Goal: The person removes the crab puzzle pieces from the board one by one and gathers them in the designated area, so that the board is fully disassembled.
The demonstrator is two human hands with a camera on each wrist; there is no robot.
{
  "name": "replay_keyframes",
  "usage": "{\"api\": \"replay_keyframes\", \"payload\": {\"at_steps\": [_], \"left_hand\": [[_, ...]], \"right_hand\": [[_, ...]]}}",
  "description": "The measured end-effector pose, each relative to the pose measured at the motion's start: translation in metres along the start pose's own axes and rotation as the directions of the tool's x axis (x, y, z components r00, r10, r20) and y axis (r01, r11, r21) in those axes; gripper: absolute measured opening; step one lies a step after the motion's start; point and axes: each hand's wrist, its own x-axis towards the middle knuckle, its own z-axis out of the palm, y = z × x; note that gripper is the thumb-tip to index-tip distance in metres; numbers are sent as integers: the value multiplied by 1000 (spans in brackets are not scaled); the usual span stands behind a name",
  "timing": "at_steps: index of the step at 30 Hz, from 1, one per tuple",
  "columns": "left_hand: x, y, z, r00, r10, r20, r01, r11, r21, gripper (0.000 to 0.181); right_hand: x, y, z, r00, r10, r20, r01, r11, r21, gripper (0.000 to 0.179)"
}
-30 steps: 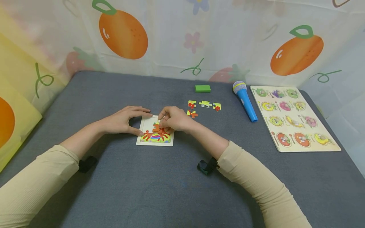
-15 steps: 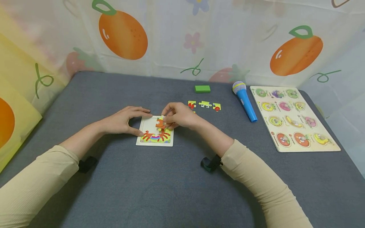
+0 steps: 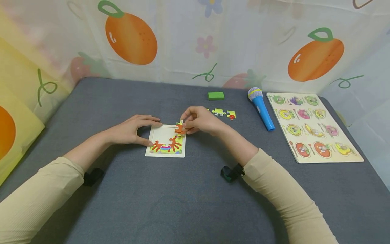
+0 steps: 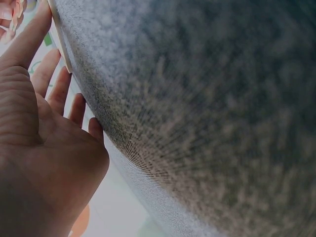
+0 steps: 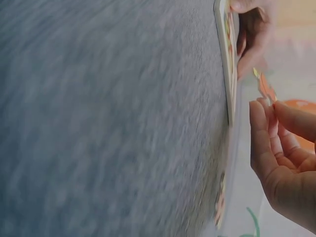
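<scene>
My right hand (image 3: 201, 120) pinches an orange and yellow jigsaw piece (image 3: 179, 128) between thumb and fingertips, over the right side of a small puzzle tray (image 3: 160, 132). In the right wrist view the puzzle piece (image 5: 265, 88) is tilted and apart from the tray (image 5: 225, 59). Joined pieces with red legs and a rainbow band (image 3: 166, 147) fill the tray's lower part and reach up its right side; pale board shows above. My left hand (image 3: 131, 130) rests at the tray's left side, thumb on the left edge, forefinger at the top edge, fingers fairly straight.
Loose jigsaw pieces (image 3: 218, 112) lie beyond my right hand, which partly hides them. Behind them is a green block (image 3: 216, 96). Farther right are a blue toy microphone (image 3: 262, 109) and a fruit peg board (image 3: 317, 127). A printed curtain (image 3: 182, 44) hangs behind the table.
My right hand has moved the jigsaw piece rightward and slightly away, from the tray's middle to its right side. More of the picture below is uncovered. My left hand keeps its place.
</scene>
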Motion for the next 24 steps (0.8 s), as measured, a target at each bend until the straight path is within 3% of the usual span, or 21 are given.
{"api": "replay_keyframes", "payload": {"at_steps": [24], "left_hand": [[-2,1,1,1000,2,-8,-2,1000,-8,71]], "right_hand": [[-18,26,-54,991,-2,-133,4,1000,17,29]]}}
